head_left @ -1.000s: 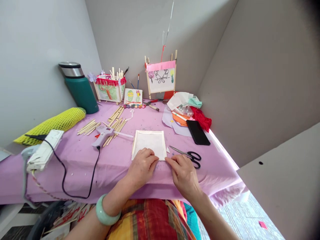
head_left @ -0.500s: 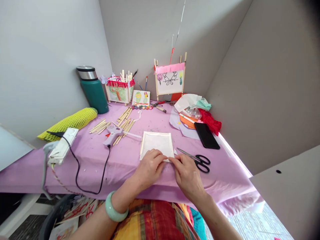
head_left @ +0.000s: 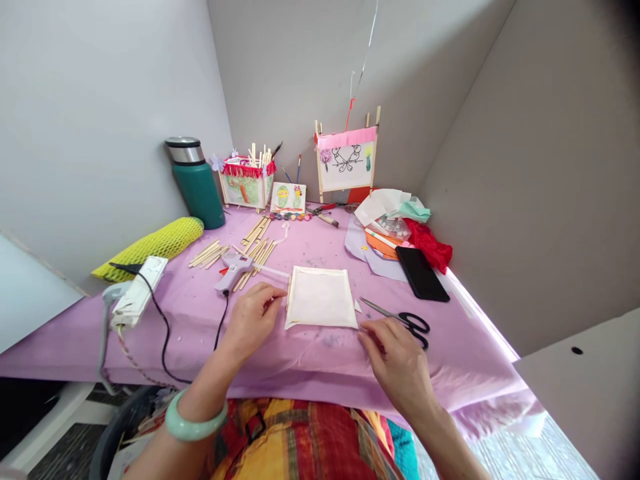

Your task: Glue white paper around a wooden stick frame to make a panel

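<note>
A white paper-covered square frame (head_left: 321, 298), edged with thin sticks, lies flat on the purple cloth in front of me. At its left side is my left hand (head_left: 253, 319), fingers bent, with a small gap between thumb and index; nothing shows in it. Close to the panel's lower right corner, my right hand (head_left: 397, 353) has its fingers apart and holds nothing. Black-handled scissors (head_left: 400, 316) lie just beyond the right hand, partly covered by it. Left of the panel rests a lilac glue gun (head_left: 234, 272), with its glue stick pointing toward the panel.
Bamboo sticks (head_left: 257, 257) lie behind the glue gun. A power strip (head_left: 141, 287) and its cords are at left, near a green bottle (head_left: 197, 187). On the right are a black phone (head_left: 423, 273) and red cloth (head_left: 431, 245). A decorated stick box (head_left: 245, 183) stands behind.
Both hands have let go of the panel's lower edge and moved apart, left hand to the left side, right hand to the right. The view has shifted slightly.
</note>
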The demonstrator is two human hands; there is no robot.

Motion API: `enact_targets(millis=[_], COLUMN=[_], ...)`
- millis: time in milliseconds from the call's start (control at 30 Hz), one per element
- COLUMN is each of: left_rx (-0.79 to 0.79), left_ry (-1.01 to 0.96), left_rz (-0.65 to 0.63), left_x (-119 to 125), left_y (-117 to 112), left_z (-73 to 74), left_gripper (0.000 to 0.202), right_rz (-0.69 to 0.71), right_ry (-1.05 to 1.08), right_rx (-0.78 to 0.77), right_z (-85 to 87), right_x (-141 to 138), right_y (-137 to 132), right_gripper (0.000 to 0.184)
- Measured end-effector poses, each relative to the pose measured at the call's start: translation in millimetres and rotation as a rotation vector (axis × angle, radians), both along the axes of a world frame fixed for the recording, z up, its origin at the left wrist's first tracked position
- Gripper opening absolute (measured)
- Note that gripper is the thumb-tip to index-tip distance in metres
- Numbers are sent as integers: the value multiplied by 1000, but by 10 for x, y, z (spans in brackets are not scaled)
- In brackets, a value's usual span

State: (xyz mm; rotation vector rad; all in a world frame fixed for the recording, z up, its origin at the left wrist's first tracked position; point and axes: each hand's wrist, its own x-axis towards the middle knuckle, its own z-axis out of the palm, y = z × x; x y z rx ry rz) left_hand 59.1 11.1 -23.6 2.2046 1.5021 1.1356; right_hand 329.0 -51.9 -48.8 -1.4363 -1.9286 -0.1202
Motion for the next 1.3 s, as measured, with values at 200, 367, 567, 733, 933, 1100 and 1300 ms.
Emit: enact_targets(millis=[200,367,567,733,933,1100,1300], left_rx=[4,105,180,151,79,39,26], left_ry=[84,152,324,316,284,380,376], left_rz=[-143,-134,15,-2,-194,-244,-281], left_x=[-66,-46,76,52,39,50,53], left_y=[-155,-81,132,116,71,100,82], left_z=[-80,-7,157,133,62,58,60], left_gripper=[28,28,24,23,30,33,31], right_rz=[-56,-56,-162,-365,-257,-17,-137], right_ry=[16,-5,-141,-301,-143,-39,-125], right_rx=[2,11,61,42,27,-125,-93], right_z=[-21,-2,-6,-43,14,76,85], right_x=[104,83,162,471,388,-2,-15], right_y=[21,25,47,113,87,67,209], right_gripper=[14,15,18,22,20,14,11])
